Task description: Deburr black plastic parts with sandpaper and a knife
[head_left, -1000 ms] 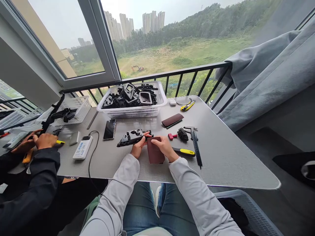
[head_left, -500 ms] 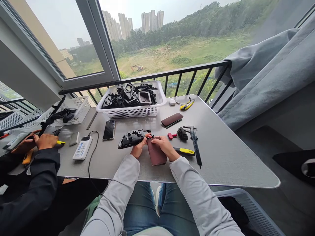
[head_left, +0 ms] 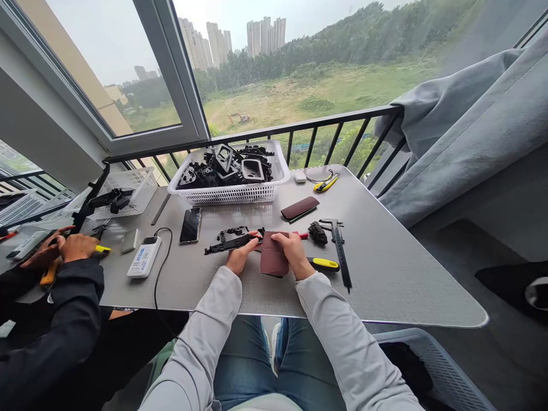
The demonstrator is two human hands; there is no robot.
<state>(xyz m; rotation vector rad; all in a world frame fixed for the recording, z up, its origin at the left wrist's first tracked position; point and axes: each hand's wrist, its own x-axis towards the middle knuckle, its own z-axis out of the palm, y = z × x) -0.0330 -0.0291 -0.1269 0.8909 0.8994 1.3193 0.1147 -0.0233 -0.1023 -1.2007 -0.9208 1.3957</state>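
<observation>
Grey counter (head_left: 385, 274) set against a balcony railing (head_left: 325, 128). Count: 2 white plastic baskets, 2 sandpaper sheets, 1 phone, 1 power bank, 1 caliper.

Large basket (head_left: 226, 197), 12 o'clock from the hands: heaped with black plastic parts (head_left: 226, 171), too many to count. Small basket (head_left: 137, 185), 10 o'clock: a few black pieces (head_left: 115, 200).

Left hand (head_left: 240, 261) clamped on 1 black plastic part (head_left: 229, 241), which sits at 9 o'clock from the held sheet. Right hand (head_left: 294, 255) clamped on 1 dark red sandpaper sheet (head_left: 274, 254). Hands apart, narrow gap between them.

Second sandpaper sheet (head_left: 299, 207) at 1 o'clock. Caliper (head_left: 340, 260) at 3 o'clock. Phone (head_left: 190, 225) and power bank (head_left: 144, 257) at 9 to 10 o'clock. Co-worker's hand (head_left: 77, 247) at the counter's far left.
</observation>
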